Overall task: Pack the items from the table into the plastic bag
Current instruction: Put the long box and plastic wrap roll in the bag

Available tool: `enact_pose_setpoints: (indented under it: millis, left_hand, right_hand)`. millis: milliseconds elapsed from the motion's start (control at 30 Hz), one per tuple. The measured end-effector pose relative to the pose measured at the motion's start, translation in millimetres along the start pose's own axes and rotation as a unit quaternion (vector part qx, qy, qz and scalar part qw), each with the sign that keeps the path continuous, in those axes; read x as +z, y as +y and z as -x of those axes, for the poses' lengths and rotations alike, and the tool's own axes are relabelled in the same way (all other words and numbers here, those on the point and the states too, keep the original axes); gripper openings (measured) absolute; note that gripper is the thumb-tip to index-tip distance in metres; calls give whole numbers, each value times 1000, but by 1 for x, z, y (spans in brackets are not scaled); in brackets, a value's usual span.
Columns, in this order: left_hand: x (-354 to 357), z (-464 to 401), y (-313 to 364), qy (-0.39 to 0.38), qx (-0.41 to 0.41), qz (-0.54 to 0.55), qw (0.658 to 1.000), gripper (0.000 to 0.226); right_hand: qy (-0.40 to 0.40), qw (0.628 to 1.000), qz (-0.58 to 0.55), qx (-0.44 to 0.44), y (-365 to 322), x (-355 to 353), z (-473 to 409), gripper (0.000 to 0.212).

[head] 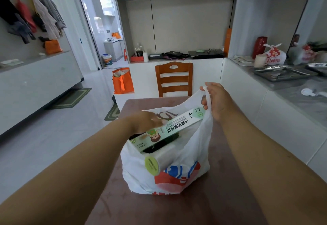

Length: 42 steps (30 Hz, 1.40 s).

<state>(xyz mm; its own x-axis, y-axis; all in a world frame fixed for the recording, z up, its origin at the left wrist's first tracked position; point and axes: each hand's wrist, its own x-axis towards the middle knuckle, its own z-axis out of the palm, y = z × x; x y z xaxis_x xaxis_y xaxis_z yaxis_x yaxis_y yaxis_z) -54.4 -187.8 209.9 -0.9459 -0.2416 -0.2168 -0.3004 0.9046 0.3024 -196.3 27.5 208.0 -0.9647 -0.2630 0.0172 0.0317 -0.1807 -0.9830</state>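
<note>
Both forearms are bare, with no sleeves, watch or bracelet in sight. The left hand point(147, 121) and right hand point(216, 101) wear no gloves or rings; fingers point(205, 88) uncovered.

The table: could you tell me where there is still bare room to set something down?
Bare table lies right of the plastic bag, under the right forearm, and between bag and near edge. The bag's mouth is crowded: long box, left hand.

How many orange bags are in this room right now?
2 visible: an open orange tote bag on the floor beside the wooden chair, and a smaller orange bag on the left counter. Others may be hidden.
</note>
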Motion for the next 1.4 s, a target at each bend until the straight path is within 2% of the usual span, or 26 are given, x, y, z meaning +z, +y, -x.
enact_pose_setpoints:
  millis: [67, 133, 200, 267, 333, 367, 433, 500, 567, 600, 667, 733, 833, 1033, 1133, 1233, 1400]
  left_hand:
    - [8, 3, 15, -52, 27, -61, 996, 79]
    - [8, 4, 22, -29, 35, -63, 997, 79]
    - [-4, 7, 21, 85, 50, -78, 992, 64]
    - [-17, 15, 13, 252, 19, -149, 956, 53]
    - [-23, 29, 0, 387, -92, -167, 902, 58]
    - [-22, 37, -5, 403, -162, -137, 890, 66]
    - [-12, 48, -10, 328, -261, -79, 904, 82]
    - [-1, 47, -15, 255, -253, -55, 932, 77]
    - [-1, 40, -16, 244, -207, 45, 946, 67]
    - [-4, 37, -15, 244, -182, 132, 943, 64]
    - [-18, 33, -13, 245, -138, 310, 908, 53]
    - [-45, 32, -14, 272, -104, 400, 869, 39]
    - [-90, 27, -11, 317, -80, 438, 837, 33]
    - [-129, 3, 7, 314, -31, 506, 802, 33]
    - [-114, -14, 15, 257, -35, 500, 826, 25]
    - [-82, -29, 22, 186, -59, 469, 861, 17]
    - [-84, -46, 24, 191, -115, 491, 842, 12]
  right_hand:
    - [1, 1000, -2, 2, -2, 3, -2, 40]
    - [-1, 1000, -12, 11, -4, 6, -2, 46]
    - [-6, 999, -28, 26, -7, 7, -1, 50]
    - [-7, 998, -40, 39, -8, 6, -1, 45]
    - [-4, 998, -51, 48, -8, 5, 0, 37]
    - [-3, 997, -56, 51, -8, 5, -1, 34]
    - [-4, 997, -56, 52, -8, 8, 0, 31]
    - [-5, 998, -44, 48, -10, 12, 2, 33]
    - [-3, 998, -38, 46, -11, 14, 5, 34]
    - [-1, 998, -42, 47, -12, 14, 6, 34]
    - [13, 995, -87, 48, -18, 7, 6, 33]
    - [30, 983, -172, 49, -30, -2, 4, 40]
    - [27, 969, -244, 24, -58, -15, 1, 45]
    - [29, 973, -228, -28, -94, -32, -6, 40]
    - [23, 987, -160, -19, -86, -35, -11, 36]
    - [14, 998, -31, 46, -68, -34, -16, 35]
    - [35, 995, -3, 96, -64, -34, -23, 35]
